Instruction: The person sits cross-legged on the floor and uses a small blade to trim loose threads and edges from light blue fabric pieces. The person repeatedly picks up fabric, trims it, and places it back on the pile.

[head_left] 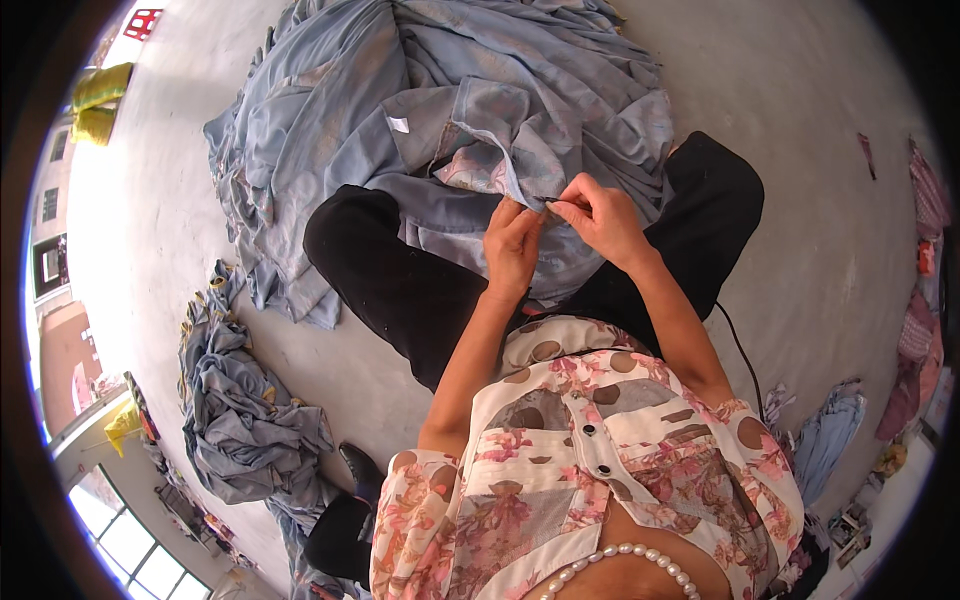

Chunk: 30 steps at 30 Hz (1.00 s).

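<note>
A large pale blue patterned cloth point(470, 90) is heaped across my lap and the floor ahead. My left hand point(512, 245) and my right hand point(600, 215) meet at one edge of it, just above my knees. Both pinch the fabric between thumb and fingers, the fingertips almost touching each other. A small dark item shows between the fingers of my right hand; I cannot tell what it is. My legs in black trousers point(400, 280) spread out under the cloth.
A second crumpled pile of blue-grey cloth point(240, 410) lies on the grey concrete floor point(800, 180) to my left. More blue and pink cloth pieces point(830, 430) lie at the right. A thin black cord point(742, 355) runs by my right side. A yellow object point(100, 100) sits far left.
</note>
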Available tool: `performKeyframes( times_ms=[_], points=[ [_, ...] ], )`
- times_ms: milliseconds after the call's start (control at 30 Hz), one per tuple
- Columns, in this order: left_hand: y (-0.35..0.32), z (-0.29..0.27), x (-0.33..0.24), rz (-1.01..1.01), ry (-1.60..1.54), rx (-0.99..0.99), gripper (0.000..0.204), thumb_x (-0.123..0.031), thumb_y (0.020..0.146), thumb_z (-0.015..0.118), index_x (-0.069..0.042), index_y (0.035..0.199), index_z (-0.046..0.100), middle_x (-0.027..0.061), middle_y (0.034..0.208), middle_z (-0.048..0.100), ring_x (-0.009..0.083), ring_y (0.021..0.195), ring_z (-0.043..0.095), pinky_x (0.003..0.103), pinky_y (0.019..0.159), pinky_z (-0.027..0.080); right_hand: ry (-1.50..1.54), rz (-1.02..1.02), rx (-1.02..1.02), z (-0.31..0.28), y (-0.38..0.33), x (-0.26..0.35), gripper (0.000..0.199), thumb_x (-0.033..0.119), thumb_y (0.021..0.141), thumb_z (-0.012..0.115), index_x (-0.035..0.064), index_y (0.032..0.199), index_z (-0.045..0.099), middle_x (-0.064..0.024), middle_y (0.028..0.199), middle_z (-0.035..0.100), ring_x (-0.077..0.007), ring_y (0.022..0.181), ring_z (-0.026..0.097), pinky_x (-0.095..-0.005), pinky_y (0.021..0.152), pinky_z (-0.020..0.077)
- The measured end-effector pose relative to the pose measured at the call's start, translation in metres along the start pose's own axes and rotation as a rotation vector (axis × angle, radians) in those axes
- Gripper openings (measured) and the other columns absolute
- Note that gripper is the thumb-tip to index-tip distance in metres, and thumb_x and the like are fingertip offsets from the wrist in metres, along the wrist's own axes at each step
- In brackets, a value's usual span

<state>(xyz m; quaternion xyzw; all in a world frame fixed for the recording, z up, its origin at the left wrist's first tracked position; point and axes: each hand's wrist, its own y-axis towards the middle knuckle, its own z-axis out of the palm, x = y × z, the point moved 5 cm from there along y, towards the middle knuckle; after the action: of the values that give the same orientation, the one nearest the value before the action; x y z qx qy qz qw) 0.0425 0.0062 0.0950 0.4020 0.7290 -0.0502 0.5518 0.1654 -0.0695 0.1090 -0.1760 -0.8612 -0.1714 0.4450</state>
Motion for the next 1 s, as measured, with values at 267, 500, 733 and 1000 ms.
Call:
performKeyframes(
  times_ms=[267, 500, 733, 1000],
  points=[
    [-0.007, 0.006, 0.009, -0.126, -0.078, 0.038, 0.006, 0.001, 0.083, 0.059, 0.002, 0.088, 0.061, 0.0082, 0.085, 0.059, 0.0179, 0.077, 0.057, 0.026, 0.067, 0.043, 0.594, 0.246, -0.168, -0.006, -0.003, -0.013, 0.023, 0.017, 0.08, 0.069, -0.0005, 0.088, 0.057, -0.0032, 0.083, 0.061, -0.0067, 0.072, 0.056, -0.0218, 0.059, 0.0438],
    [-0.04, 0.037, 0.032, -0.717, -0.768, 0.238, 0.019, -0.012, 0.087, 0.056, 0.002, 0.1, 0.061, 0.0085, 0.096, 0.063, 0.018, 0.088, 0.061, 0.028, 0.072, 0.048, 0.175, 0.219, 0.028, 0.023, -0.009, -0.032, 0.018, 0.007, 0.073, 0.069, -0.001, 0.083, 0.057, -0.0076, 0.08, 0.061, -0.0176, 0.061, 0.058, -0.0286, 0.056, 0.0451],
    [-0.016, 0.013, 0.068, -1.015, -0.361, 0.327, 0.057, -0.054, 0.082, 0.056, 0.003, 0.085, 0.059, 0.0096, 0.059, 0.059, 0.0134, 0.041, 0.055, 0.023, 0.037, 0.039, -0.227, -0.334, -0.098, 0.012, -0.032, -0.005, 0.013, 0.0, 0.07, 0.061, 0.0047, 0.08, 0.055, -0.0053, 0.078, 0.058, -0.0222, 0.061, 0.059, -0.0329, 0.054, 0.0451],
    [0.002, 0.024, 0.08, -1.027, -0.744, 0.239, 0.025, -0.019, 0.085, 0.047, 0.003, 0.084, 0.058, 0.0177, 0.077, 0.065, 0.0238, 0.063, 0.064, 0.034, 0.054, 0.051, -0.437, -0.536, -0.133, -0.001, -0.038, 0.008, 0.012, 0.004, 0.069, 0.063, 0.0048, 0.079, 0.056, -0.0039, 0.085, 0.058, -0.0175, 0.063, 0.057, -0.0287, 0.054, 0.0438]
  ],
)
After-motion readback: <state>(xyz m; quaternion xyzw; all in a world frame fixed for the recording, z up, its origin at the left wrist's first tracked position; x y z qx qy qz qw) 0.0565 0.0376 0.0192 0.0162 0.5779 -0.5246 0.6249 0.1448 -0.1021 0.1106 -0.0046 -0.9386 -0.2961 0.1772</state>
